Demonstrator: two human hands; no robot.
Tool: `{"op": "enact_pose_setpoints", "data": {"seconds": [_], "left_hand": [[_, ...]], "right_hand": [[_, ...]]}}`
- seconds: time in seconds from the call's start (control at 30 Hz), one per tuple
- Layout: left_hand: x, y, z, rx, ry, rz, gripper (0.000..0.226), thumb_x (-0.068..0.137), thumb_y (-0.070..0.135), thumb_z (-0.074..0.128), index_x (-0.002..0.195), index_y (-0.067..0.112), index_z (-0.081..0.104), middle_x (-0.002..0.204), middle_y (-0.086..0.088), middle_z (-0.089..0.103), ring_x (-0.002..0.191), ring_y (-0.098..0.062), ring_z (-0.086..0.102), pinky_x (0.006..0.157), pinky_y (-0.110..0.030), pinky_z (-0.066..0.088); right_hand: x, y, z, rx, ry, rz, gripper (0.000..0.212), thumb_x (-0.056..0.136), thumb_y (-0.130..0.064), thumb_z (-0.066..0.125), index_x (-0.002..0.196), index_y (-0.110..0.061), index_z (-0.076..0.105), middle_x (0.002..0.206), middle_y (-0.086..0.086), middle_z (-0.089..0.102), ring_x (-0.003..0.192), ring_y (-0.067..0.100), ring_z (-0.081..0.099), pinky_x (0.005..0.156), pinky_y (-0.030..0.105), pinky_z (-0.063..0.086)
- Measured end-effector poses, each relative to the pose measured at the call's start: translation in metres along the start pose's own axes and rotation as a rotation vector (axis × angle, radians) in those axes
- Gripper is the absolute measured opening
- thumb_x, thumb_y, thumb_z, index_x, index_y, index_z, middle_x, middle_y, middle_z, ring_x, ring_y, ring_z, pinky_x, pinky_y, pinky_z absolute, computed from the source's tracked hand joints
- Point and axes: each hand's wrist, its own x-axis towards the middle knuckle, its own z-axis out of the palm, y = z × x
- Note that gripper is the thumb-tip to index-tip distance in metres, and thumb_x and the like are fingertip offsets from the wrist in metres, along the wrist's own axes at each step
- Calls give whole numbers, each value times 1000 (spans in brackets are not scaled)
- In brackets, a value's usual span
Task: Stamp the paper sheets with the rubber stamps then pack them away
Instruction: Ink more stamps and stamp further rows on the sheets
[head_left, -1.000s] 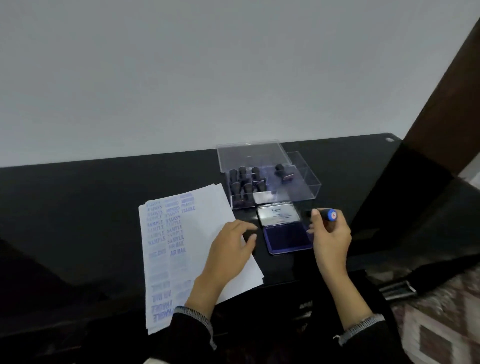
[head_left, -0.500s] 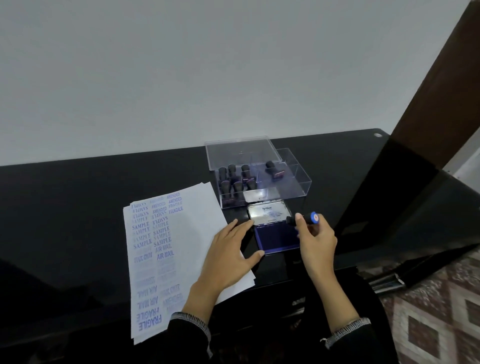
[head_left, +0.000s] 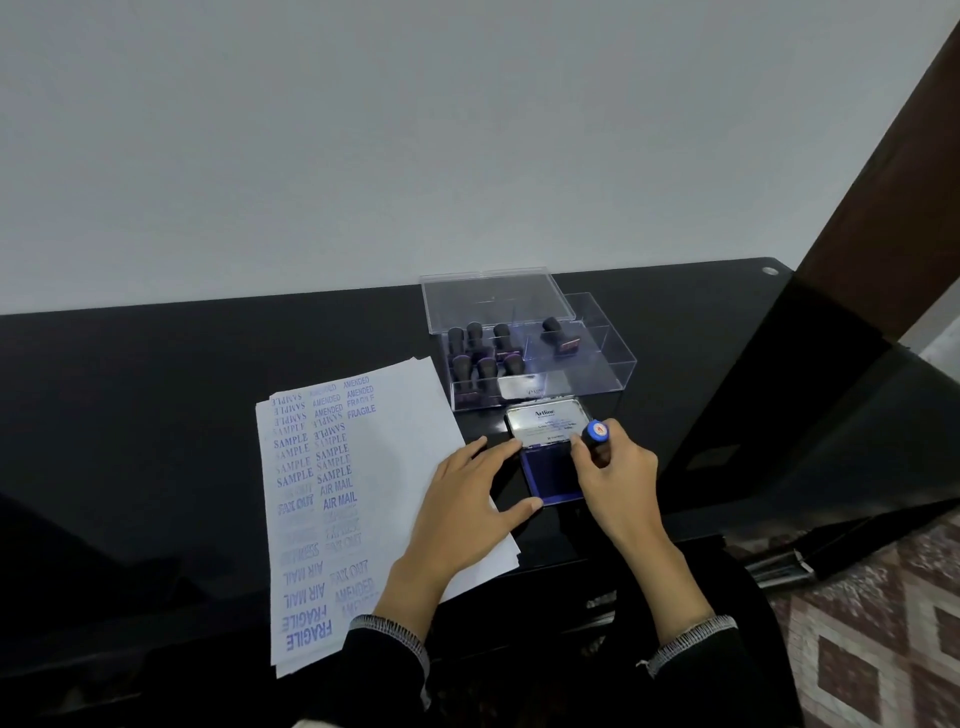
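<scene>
The stamp (head_left: 597, 439), a dark handle with a blue cap, is in the right hand (head_left: 618, 480); its grip is clenched round the handle, and the stamp's lower end is down at the open ink pad (head_left: 553, 475). The pad's blue surface faces up and its metal lid (head_left: 545, 423) stands open at the far edge. The left hand (head_left: 467, 506) has a released grip, palm on the right margin of the paper sheets (head_left: 395, 447), with fingertips and thumb against the pad's left edge. The sheets lie in a loose stack to the left of the pad, covered in blue imprints such as SAMPLE, AIR MAIL and FRAGILE. Just beyond the pad sits a clear plastic box (head_left: 597, 374) holding more stamps (head_left: 485, 353), its lid (head_left: 493, 296) behind. All rest on a black desk (head_left: 182, 374).
</scene>
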Motion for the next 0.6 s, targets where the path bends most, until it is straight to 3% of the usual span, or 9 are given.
{"op": "enact_pose_setpoints", "data": {"seconds": [0.27,0.4,0.5,0.6], "left_hand": [[1,0,-1,1,-8,0,68,86,60,55,146,41,29,151,20,33,143,-2,13,114,-26,14],[-1,-1,1,-74,23,-4,60,87,54,59,141,40,38,146,20,38,140,1,18,113,-24,19],[-1,2,-3,-351,182,-44,34,90,35,63,124,36,56,126,23,55,124,7,39,106,-17,32],[-2,4,-13,-504,367,-106,16,93,22,62,104,32,65,99,20,66,103,4,57,89,-10,41]], "right_hand": [[1,4,6,-98,-32,-58,12,90,-15,59,83,-19,52,70,-6,60,61,2,57,56,6,42],[1,4,9,-113,-19,-57,12,89,-12,60,82,-16,52,71,-4,60,62,0,56,56,5,41],[2,4,10,-125,-14,-64,13,89,-11,61,82,-17,52,72,-4,60,62,-1,56,56,4,41],[4,4,10,-153,-22,-65,13,89,-10,61,80,-14,52,69,-3,58,61,0,56,57,6,43]]}}
